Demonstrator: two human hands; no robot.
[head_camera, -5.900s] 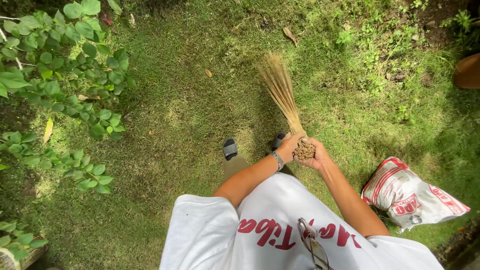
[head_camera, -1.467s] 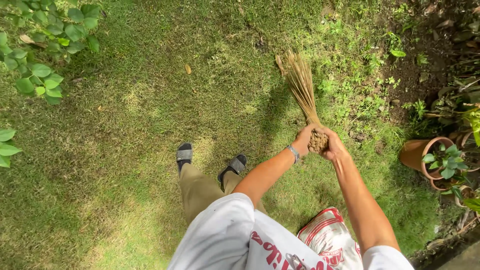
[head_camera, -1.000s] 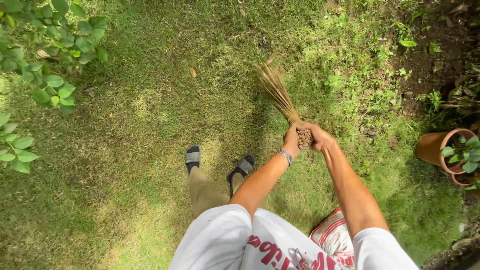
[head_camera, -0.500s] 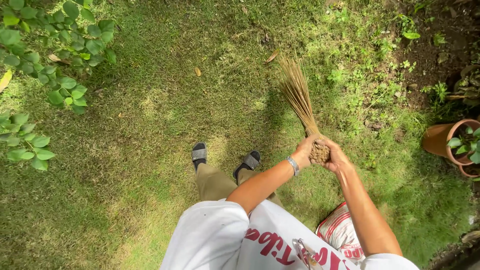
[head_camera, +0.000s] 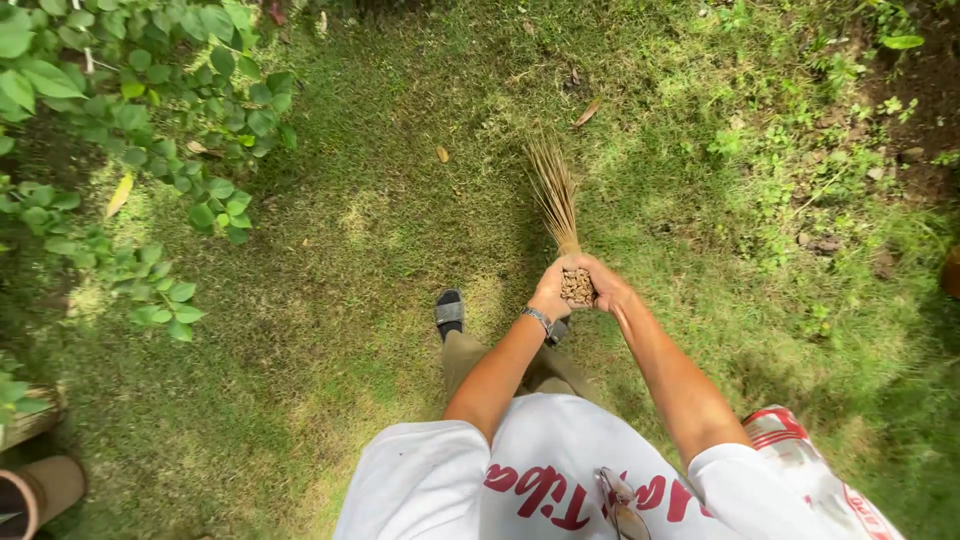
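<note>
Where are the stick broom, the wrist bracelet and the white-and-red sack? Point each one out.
stick broom (head_camera: 555, 195): head view, on the splayed bristles above the hands.
wrist bracelet (head_camera: 537, 319): head view, on the metal band at the left wrist.
white-and-red sack (head_camera: 800, 465): head view, on its upper white face, lower right.

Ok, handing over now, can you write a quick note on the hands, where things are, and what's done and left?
Left hand and right hand: both clasped round the bound top of the stick broom, bristles fanned onto the grass ahead.
Sack: on the ground by the right hip.
Done: cannot tell; no swept pile in view.
Left: dry leaves lie scattered on the lawn beyond the bristles.
</note>
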